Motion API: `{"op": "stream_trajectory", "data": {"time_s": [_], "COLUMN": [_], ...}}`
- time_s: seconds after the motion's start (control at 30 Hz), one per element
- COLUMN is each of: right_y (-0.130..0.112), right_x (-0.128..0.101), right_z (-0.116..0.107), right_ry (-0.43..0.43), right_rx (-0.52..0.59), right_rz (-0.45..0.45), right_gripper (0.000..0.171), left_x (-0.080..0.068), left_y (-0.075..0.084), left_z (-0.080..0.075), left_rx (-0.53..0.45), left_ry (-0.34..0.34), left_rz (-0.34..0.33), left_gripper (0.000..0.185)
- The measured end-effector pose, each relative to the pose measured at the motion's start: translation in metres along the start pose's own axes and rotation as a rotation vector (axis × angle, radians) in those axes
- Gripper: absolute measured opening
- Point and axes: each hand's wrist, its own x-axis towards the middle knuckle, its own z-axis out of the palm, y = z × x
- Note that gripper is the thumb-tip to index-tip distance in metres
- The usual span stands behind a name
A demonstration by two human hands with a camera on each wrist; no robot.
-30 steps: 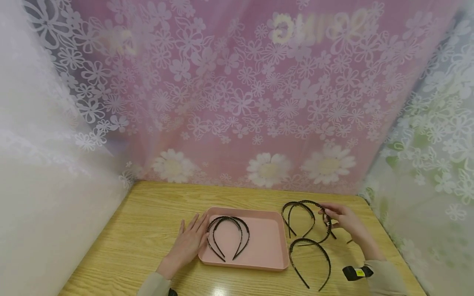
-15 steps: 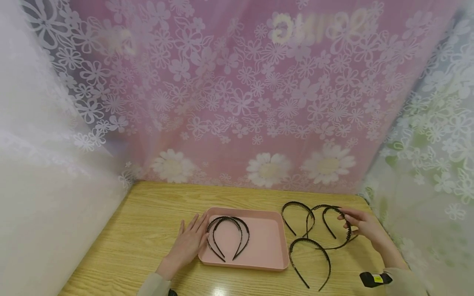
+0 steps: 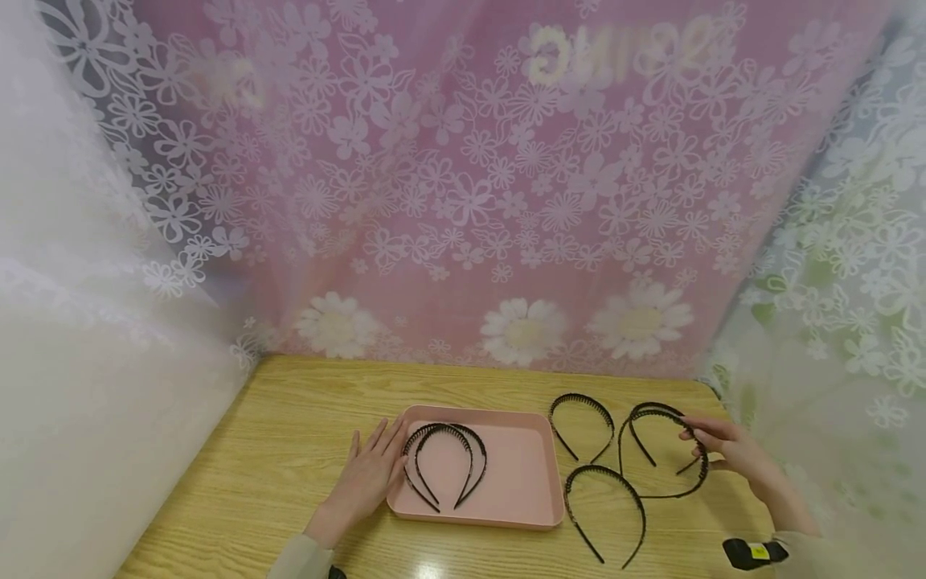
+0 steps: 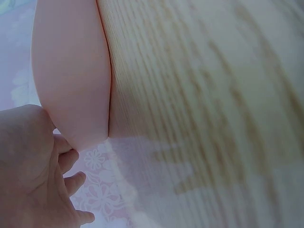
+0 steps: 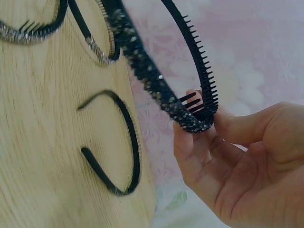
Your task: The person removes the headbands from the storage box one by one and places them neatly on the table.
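My right hand (image 3: 734,454) pinches a black toothed headband (image 3: 705,465) between thumb and fingers. In the right wrist view its outer band (image 5: 147,78) glitters with dark sparkling beads, and it is held up off the wood. A thinner black headband (image 5: 135,156) lies on the table below it. My left hand (image 3: 367,478) rests against the left side of a shallow pink tray (image 3: 517,474), fingers extended along the rim. The left wrist view has the thumb side of that hand (image 4: 28,161) at the tray wall (image 4: 71,71). Two overlapping black headbands (image 3: 485,458) lie in the tray's left half.
Two more headbands lie right of the tray, one farther back (image 3: 582,397) and one nearer the front (image 3: 642,515). Flowered pink cloth (image 3: 448,241) hangs behind the wooden table (image 3: 304,402), with pale cloth (image 3: 832,338) at the right side.
My right hand has moved right with the headband, drawing it away from the one at the back beside the tray. The left hand and tray have stayed put.
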Motion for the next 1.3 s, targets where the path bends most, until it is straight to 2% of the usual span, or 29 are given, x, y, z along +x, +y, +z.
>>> {"op": "stream_trajectory", "data": {"time_s": [0.17, 0.53, 0.83, 1.03, 1.3], "right_y": [0.007, 0.023, 0.035, 0.045, 0.055], "right_x": [-0.004, -0.012, -0.012, -0.008, -0.007], "right_z": [-0.011, -0.029, -0.039, -0.041, -0.031], "right_ry": [-0.033, -0.047, -0.123, -0.174, -0.232], "right_rx": [-0.008, 0.011, 0.024, 0.002, 0.012], "right_rz": [0.038, 0.102, 0.087, 0.096, 0.112], "right_gripper": [0.055, 0.053, 0.049, 0.047, 0.047], "left_x": [0.000, 0.001, 0.001, 0.000, 0.001], "left_y": [0.000, 0.000, 0.000, 0.000, 0.000], "left_z": [0.001, 0.000, 0.001, 0.001, 0.002], "left_rx": [0.015, -0.002, 0.002, 0.015, 0.017], "left_ry": [0.006, 0.005, 0.000, 0.003, -0.013], "left_rz": [0.003, 0.002, -0.001, 0.001, -0.006], "left_gripper": [0.055, 0.055, 0.055, 0.055, 0.056]}}
